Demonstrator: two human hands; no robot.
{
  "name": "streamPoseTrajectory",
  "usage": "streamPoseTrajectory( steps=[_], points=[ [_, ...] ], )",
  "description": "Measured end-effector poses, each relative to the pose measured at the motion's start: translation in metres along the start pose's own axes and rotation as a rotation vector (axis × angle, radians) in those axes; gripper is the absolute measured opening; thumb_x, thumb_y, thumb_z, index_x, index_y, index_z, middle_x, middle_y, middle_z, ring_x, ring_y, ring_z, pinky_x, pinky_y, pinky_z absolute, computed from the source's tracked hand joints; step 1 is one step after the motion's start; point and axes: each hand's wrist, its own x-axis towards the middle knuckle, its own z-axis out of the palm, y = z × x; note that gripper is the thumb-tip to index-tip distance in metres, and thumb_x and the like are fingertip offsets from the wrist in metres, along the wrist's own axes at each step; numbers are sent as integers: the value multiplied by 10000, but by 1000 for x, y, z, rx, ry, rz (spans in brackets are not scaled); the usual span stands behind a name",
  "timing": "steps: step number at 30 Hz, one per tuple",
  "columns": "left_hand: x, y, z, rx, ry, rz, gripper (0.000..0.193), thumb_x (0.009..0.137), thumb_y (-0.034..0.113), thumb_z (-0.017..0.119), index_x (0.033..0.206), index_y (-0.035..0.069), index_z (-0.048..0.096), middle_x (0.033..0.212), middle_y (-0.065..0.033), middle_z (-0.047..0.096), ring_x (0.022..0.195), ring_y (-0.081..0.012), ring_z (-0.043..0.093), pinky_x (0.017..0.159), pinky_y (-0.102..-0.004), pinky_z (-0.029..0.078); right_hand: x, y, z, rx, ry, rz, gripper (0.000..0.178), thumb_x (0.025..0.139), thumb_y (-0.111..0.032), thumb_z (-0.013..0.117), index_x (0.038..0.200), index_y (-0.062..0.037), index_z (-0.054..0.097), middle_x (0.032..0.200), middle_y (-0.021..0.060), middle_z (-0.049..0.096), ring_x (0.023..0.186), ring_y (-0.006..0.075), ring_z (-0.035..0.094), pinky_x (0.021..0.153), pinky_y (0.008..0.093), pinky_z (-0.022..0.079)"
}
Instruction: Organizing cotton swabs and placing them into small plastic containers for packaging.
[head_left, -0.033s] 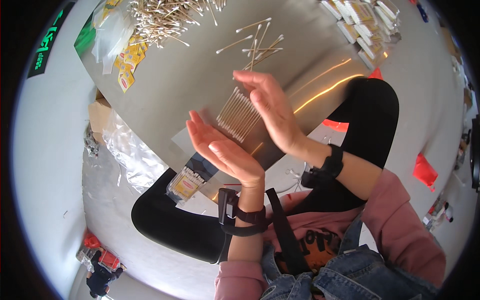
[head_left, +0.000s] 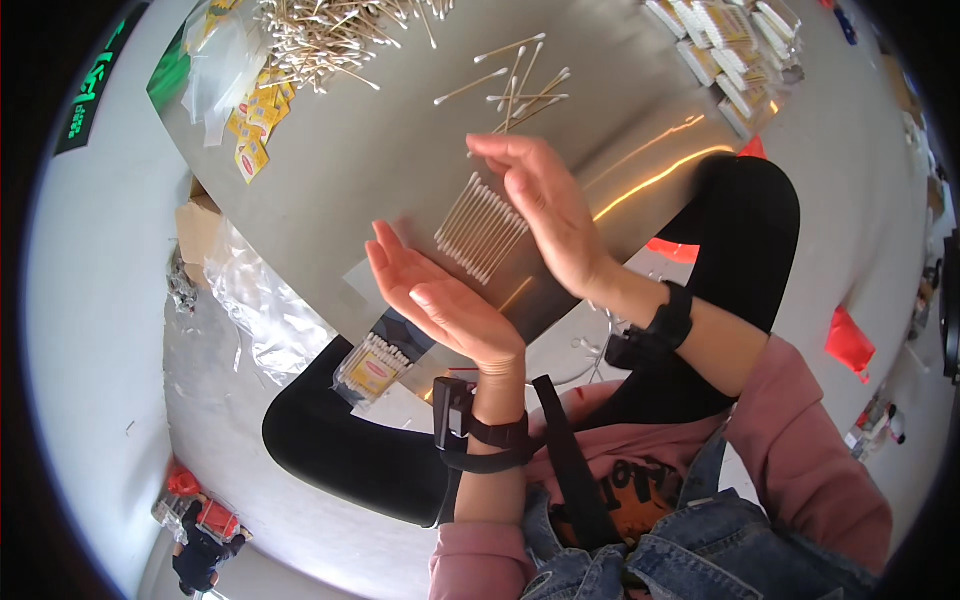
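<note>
A neat row of cotton swabs (head_left: 481, 230) lies side by side on the shiny metal table, between my two hands. On its near left side is my left hand (head_left: 448, 308), fingers stretched out and palm turned toward the row. Along the row's right side stands my right hand (head_left: 548, 212), fingers extended and nothing gripped. Its fingertips reach past the row's far end, close to a single swab tip. Beyond them, several loose swabs (head_left: 515, 85) lie crossed. A filled clear bag of swabs (head_left: 371, 367) with a yellow label sits near my left wrist at the table's edge.
A big heap of loose swabs (head_left: 320, 40) covers the far left of the table (head_left: 400, 150). Beside it lie yellow cards (head_left: 257, 125) and clear bags (head_left: 215, 85). Packed swab bundles (head_left: 735, 55) are piled at the far right. Crumpled plastic (head_left: 260, 300) hangs beyond the left edge.
My hands have drawn slightly apart: the left one a little to the left, the right one a little to the right. More of the swab row's right side shows.
</note>
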Motion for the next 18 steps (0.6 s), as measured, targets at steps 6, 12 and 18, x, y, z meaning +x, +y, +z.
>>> streamPoseTrajectory(
  steps=[6, 12, 18],
  points=[
    [8, -1, 5, -84, -48, -40, 714, 1057, 526, 385, 1537, 14, 253, 1567, -241, 328, 1490, -329, 277, 1247, -450, 162, 14, 5, -4, 43, -115, 47, 547, 1083, -450, 413, 1333, 23, 525, 1367, 146, 557, 1285, 199, 509, 1097, 348, 383],
    [8, 7, 3, -75, -70, -87, 688, 1057, 519, 391, 1512, 10, 312, 1520, -246, 403, 1467, -313, 333, 1246, -430, 188, -12, 0, -5, 53, -48, 70, 553, 1082, -455, 410, 1350, 18, 509, 1374, 148, 548, 1306, 200, 492, 1108, 347, 375],
    [-2, 0, 4, -95, -36, -74, 680, 1053, 514, 399, 1505, 12, 330, 1510, -243, 417, 1460, -302, 345, 1240, -420, 207, -8, 3, -4, 28, -70, 32, 595, 1083, -473, 379, 1385, 32, 466, 1438, 183, 501, 1385, 239, 452, 1180, 387, 337]
  ],
)
